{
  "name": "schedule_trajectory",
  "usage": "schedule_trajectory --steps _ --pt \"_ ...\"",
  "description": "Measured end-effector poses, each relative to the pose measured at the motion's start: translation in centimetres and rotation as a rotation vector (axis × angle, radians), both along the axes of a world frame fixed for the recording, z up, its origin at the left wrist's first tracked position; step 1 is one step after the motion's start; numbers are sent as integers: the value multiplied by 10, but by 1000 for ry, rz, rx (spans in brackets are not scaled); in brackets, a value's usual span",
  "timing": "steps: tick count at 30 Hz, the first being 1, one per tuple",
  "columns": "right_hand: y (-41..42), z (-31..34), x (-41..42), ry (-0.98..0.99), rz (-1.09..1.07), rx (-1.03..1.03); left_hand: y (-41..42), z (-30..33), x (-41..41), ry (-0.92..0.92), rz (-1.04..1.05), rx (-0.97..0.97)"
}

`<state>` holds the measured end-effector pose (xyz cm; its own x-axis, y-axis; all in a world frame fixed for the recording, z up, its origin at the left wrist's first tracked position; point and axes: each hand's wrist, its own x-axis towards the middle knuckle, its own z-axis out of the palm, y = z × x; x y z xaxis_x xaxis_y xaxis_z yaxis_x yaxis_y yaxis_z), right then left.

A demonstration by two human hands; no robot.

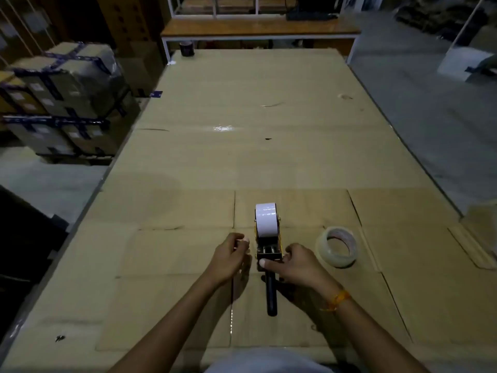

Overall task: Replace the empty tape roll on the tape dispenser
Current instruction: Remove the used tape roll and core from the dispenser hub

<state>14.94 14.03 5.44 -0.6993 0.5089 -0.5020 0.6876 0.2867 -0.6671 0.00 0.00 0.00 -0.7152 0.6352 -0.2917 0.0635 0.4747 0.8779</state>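
Note:
A hand-held tape dispenser with a yellow-and-black frame and a black handle lies on the cardboard-covered table, handle toward me. A white roll sits on its spindle. My right hand grips the dispenser's frame from the right, thumb across its near end. My left hand hovers just left of the frame with fingers curled together; whether it pinches a tape end I cannot tell. A roll of clear tape lies flat to the right of the dispenser, apart from my right hand.
Flattened cardboard sheets cover the whole table. A dark roll stands at the far left corner. Stacked taped boxes sit on the floor to the left, and a wooden bench stands beyond the far edge.

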Motion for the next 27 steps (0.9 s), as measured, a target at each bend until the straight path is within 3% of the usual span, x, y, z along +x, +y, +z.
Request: schedule_trajectory --steps 3,9,15,19,23,27 --pt "-16 -23 -4 8 -93 -138 -1 1 2 25 3 -16" --pt "-32 -53 -4 151 -128 -165 -4 -6 3 -101 30 -22" --pt "-25 -53 -6 346 -209 -654 -9 -12 10 -236 -32 52" --pt "-18 -48 -6 248 4 -641 -6 -16 11 -306 -59 79" --pt "-9 -53 -5 73 110 -521 2 -21 12 -246 -5 10" --pt "1 -52 0 42 114 -437 5 -23 12 -222 13 -35"
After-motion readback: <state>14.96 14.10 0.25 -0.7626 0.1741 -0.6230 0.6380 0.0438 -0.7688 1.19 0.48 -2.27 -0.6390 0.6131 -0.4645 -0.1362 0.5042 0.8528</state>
